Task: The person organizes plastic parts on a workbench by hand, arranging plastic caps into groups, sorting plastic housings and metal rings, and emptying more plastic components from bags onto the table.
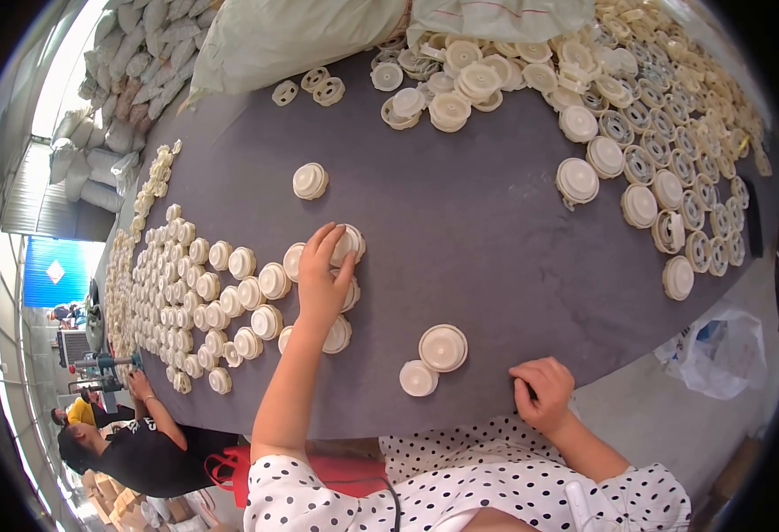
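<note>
My left hand (320,275) reaches over the grey table, its fingers and thumb around the rim of a round cream plastic cap (349,245). The cap rests at the right end of a spread of similar caps; another cap (338,334) lies below it, near my forearm. My right hand (544,393) rests at the near table edge, fingers curled in, with nothing visible in it. Left of that hand, a large round cap (442,348) touches a smaller white disc (418,379). A single cap (310,181) lies apart, beyond my left hand.
Many assembled caps (176,301) cover the table's left side. Ring-shaped parts (660,146) and discs (465,80) are heaped at far right, by a white sack (309,40). A co-worker in black (145,457) sits at left. A plastic bag (722,355) hangs at right.
</note>
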The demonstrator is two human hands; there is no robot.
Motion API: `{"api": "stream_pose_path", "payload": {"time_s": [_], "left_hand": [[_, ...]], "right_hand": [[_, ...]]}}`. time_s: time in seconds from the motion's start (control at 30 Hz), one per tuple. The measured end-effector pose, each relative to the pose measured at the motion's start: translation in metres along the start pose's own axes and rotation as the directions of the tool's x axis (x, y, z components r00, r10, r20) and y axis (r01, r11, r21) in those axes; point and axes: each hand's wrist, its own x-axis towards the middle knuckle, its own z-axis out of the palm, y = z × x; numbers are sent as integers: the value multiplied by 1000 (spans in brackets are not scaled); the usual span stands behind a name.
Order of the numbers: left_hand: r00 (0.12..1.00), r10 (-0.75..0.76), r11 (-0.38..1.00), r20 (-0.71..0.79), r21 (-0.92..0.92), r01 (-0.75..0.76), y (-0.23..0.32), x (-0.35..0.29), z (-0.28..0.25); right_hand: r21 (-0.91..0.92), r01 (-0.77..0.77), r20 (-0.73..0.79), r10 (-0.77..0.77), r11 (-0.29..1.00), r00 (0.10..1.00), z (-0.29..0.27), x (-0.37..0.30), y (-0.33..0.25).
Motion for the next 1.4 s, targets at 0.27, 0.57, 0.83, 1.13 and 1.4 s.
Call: {"api": "stream_pose_path", "payload": {"time_s": [0.27, 0.57, 0.83, 1.13, 1.4], "left_hand": [[986, 37, 904, 163, 415, -102, -7, -15, 7], [993, -48, 770, 105, 637, -30, -87, -2, -43], [967, 212, 930, 140, 274, -244, -12, 146, 55], [991, -120, 977, 59, -172, 128, -54, 312, 133], [979, 140, 846, 149, -532, -40, -20, 330, 174]], "right_hand": [[27, -17, 21, 16, 999, 1000, 0, 1, -3], [134, 15, 106, -30, 991, 994, -14, 28, 0], [-515, 57, 65, -28, 856, 998, -37, 250, 82], [-620, -537, -296, 464, 571, 835, -106, 331, 224], [-471, -446, -185, 409, 761, 893, -85, 351, 247]]}}
